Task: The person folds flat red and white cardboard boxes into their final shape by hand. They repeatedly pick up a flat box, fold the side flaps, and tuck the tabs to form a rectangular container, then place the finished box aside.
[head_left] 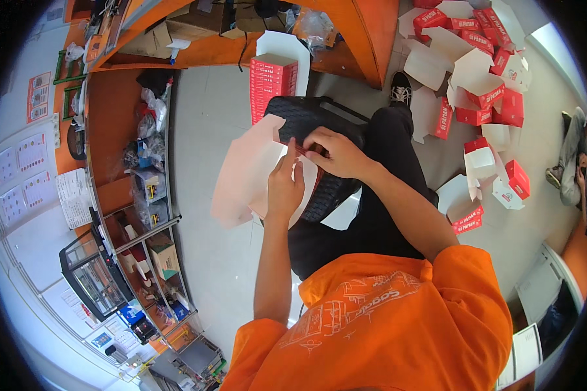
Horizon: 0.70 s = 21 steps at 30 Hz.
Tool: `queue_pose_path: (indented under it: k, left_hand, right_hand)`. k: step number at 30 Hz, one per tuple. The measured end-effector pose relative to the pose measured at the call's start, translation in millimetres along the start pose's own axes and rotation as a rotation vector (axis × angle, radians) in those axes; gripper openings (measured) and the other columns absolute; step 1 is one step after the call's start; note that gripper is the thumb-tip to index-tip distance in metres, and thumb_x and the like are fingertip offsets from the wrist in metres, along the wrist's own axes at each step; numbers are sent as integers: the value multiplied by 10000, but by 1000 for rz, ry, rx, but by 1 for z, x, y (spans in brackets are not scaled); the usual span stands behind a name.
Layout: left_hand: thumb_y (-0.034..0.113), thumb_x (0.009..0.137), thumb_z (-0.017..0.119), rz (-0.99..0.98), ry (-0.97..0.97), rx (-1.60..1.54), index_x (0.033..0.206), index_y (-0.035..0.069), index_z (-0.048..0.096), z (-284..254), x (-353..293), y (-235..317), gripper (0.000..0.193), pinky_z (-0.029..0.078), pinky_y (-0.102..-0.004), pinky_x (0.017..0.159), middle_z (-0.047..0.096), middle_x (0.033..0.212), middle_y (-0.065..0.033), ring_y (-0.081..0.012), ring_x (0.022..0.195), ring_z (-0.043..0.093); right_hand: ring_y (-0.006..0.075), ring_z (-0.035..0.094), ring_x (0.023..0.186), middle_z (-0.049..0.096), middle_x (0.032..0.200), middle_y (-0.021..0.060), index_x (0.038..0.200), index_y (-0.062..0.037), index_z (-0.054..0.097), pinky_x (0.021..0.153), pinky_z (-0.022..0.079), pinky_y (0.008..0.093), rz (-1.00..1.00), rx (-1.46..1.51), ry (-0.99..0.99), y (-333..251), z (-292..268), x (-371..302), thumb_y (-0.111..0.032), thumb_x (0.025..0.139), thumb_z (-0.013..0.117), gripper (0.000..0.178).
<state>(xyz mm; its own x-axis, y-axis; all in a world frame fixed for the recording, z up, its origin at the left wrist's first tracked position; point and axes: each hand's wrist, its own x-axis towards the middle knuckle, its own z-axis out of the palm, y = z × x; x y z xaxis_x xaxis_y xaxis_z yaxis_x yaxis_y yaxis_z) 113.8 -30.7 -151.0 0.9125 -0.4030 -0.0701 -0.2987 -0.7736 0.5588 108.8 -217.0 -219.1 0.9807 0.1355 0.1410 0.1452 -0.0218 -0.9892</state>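
A partly folded cardboard food box, white inside with red outside, rests over a black woven-pattern plastic crate or stool by my legs. My left hand grips the box's near wall, its index finger stretched along the edge and its thumb raised beside it. From the right, my right hand pinches a small red edge of the same box, close to the left fingertips. The box's lid flap spreads out to the left. Its underside is hidden.
Beyond the crate stands a stack of nested red boxes. Several folded red-and-white boxes lie heaped on the floor at right. An orange desk is ahead, a cluttered shelf at left. Another person's leg shows far right.
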Motion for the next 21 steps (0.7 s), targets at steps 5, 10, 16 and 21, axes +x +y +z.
queue_pose_path:
  k: [5,10,16,21]
  left_hand:
    - [89,995,566,-297,501,92,1443,15,506,11,-53,1,458,478,-445,925,599,1320,-199,-350,1150,590]
    - [124,1013,577,-429,767,312,1478,15,431,31,-89,-3,499,284,-547,1137,452,1460,-237,-426,1371,386]
    - [167,1056,500,-631,827,157,1489,-41,382,52,-107,-37,495,349,-550,1133,414,1475,-280,-451,1368,385]
    - [114,1066,456,-591,730,146,1476,-88,369,40,-118,-42,465,399,-464,1122,424,1447,-290,-411,1329,465]
  right_hand:
    - [314,696,936,650,1260,138,1346,-72,606,860,575,417,-274,-378,157,-14,18,-2,-183,917,673,449]
    - [298,707,984,678,1304,113,1436,-87,557,881,587,405,-159,-673,-46,-11,32,-9,-138,926,615,515]
    - [337,712,992,673,1267,144,1461,-74,495,821,600,442,-110,-637,-105,-20,23,-19,-231,944,601,551]
    - [316,727,931,736,1078,157,1092,-14,698,808,589,393,-96,-196,440,-2,-63,-42,-146,988,603,193]
